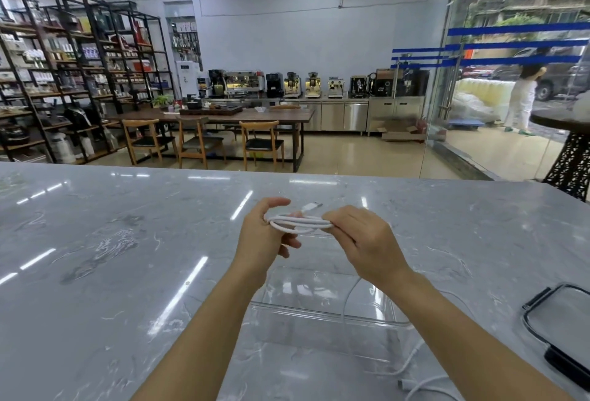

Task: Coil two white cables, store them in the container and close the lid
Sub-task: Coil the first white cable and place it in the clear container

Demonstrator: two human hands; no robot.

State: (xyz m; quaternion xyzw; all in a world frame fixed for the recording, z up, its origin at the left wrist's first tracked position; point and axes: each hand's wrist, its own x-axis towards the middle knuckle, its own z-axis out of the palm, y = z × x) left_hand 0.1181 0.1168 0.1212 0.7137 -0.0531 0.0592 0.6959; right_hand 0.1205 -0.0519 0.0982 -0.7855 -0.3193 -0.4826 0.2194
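A coiled white cable [300, 223] stretches between my two hands above the marble counter. My left hand [266, 234] has the loops wound around its fingers. My right hand [364, 239] pinches the other end of the bundle, and the cable's plug [311, 207] sticks up behind. Below my hands stands a clear plastic container [322, 311], open. A second white cable [412, 365] lies loose, running across the container's right side and onto the counter near the front edge. The container's lid [562, 324], clear with a black rim, lies at the right.
The grey marble counter [111, 257] spreads wide to the left and beyond my hands. Past its far edge are a wooden table with chairs, shelving, and a glass wall on the right.
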